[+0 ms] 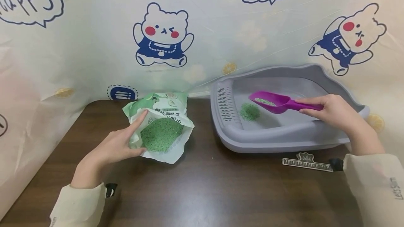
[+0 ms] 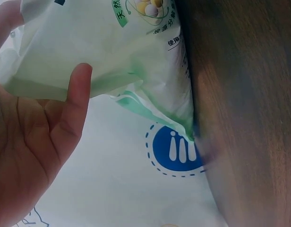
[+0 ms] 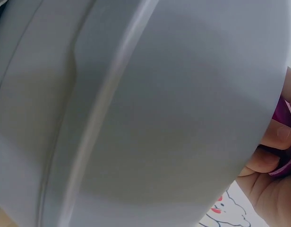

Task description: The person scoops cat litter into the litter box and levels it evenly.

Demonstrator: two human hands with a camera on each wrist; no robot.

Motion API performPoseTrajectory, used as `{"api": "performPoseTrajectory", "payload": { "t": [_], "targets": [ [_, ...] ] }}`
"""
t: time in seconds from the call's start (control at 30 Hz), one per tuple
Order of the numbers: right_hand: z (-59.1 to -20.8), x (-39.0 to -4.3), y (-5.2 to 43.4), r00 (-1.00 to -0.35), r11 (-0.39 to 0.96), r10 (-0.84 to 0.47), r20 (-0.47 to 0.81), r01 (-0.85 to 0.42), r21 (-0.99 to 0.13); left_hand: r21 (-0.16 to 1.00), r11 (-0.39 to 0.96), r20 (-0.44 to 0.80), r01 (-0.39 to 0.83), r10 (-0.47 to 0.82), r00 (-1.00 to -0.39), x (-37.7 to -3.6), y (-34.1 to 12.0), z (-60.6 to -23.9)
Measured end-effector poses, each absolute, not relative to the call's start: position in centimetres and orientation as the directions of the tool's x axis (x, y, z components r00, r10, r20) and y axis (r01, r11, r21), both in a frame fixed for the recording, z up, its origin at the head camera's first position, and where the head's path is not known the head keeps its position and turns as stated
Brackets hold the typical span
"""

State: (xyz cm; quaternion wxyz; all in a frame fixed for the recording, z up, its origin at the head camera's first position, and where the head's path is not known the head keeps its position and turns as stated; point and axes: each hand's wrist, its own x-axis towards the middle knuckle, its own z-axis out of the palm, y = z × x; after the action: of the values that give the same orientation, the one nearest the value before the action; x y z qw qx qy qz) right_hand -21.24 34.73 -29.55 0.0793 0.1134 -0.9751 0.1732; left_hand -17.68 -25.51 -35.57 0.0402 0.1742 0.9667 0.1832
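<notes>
In the head view a purple scoop [image 1: 277,103] carries green pellet litter [image 1: 264,101] above the grey litter box [image 1: 277,129]. My right hand [image 1: 331,111] grips its handle over the box's near right rim. A small green litter heap [image 1: 250,111] lies on the box floor. At left stands a bag of green litter [image 1: 161,135], its mouth wide. My left hand [image 1: 118,143] holds the bag's left edge, thumb and forefinger spread at the mouth. In the left wrist view a finger [image 2: 78,94] touches the bag's outer side. The box wall hides much of my right hand in the right wrist view.
A ruler-like clip [image 1: 307,162] lies on the brown wooden table [image 1: 202,192] in front of the box. Behind bag and box hangs a pale printed sheet [image 1: 214,27] with cartoon bears, close to both.
</notes>
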Motion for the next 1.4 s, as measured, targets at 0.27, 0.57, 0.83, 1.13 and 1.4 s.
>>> {"api": "performPoseTrajectory", "payload": {
  "t": [0.27, 0.57, 0.83, 1.13, 1.4],
  "targets": [
    [-29.4, -21.5, 35.4, -0.96, 0.925, -0.237, 0.151, -0.271, -0.268, 0.371, 0.869, -0.006, 0.327, 0.355, -0.935, -17.6, -25.5, -35.5],
    [-29.0, -22.2, 35.4, -0.953, 0.938, -0.283, 0.108, -0.298, -0.177, 0.373, 0.873, -0.014, 0.314, 0.343, -0.939, -17.4, -25.5, -35.6],
    [-28.6, -22.7, 35.5, -0.947, 0.936, -0.318, 0.045, -0.321, -0.141, 0.373, 0.874, -0.015, 0.311, 0.34, -0.94, -17.4, -25.6, -35.5],
    [-28.0, -23.7, 35.6, -0.942, 0.937, -0.332, 0.04, -0.335, -0.098, 0.374, 0.871, -0.014, 0.317, 0.347, -0.938, -17.4, -25.6, -35.4],
    [-27.6, -24.7, 35.4, -0.938, 0.936, -0.345, 0.038, -0.347, -0.066, 0.374, 0.87, -0.014, 0.321, 0.352, -0.936, -17.5, -25.7, -35.4]
  ]
}}
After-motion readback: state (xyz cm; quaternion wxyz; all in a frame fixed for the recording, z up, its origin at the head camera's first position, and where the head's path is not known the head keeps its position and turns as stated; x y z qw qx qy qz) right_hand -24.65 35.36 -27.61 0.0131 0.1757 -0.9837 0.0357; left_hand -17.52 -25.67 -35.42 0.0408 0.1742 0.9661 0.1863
